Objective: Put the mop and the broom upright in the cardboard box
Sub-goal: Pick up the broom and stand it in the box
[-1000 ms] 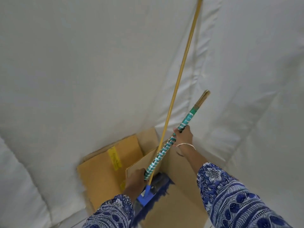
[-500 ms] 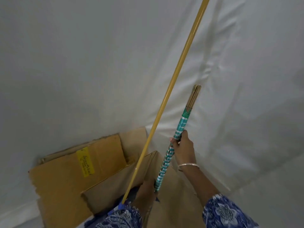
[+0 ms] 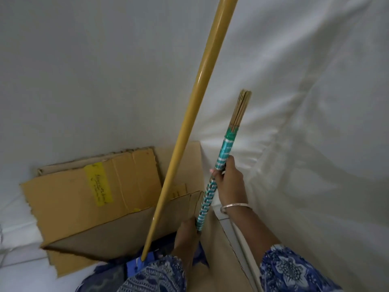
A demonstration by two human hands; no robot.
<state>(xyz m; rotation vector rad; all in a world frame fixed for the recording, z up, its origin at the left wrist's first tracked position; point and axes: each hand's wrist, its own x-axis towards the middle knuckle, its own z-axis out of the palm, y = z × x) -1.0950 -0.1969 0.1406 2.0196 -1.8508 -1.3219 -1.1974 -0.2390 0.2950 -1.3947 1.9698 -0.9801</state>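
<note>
The mop's long yellow pole (image 3: 190,121) stands in the open cardboard box (image 3: 117,232), leaning up toward the top edge; its blue head (image 3: 134,267) shows at the box bottom. The broom (image 3: 219,171), wrapped in teal and silver tape with bare sticks at its top end, stands nearly upright to the right of the pole. My right hand (image 3: 228,182) grips the broom's taped handle halfway up. My left hand (image 3: 187,237) holds the same handle lower, inside the box. The broom's lower end is hidden behind my arm.
White cloth (image 3: 305,123) covers the walls and the floor around the box. The box's flaps (image 3: 80,192) lie open to the left and back, one with a yellow label (image 3: 97,184). The box's right wall (image 3: 229,260) runs beside my right arm.
The view has moved closer and tilted. The broom has swung from a slant to nearly upright beside the mop pole, with both hands still on it.
</note>
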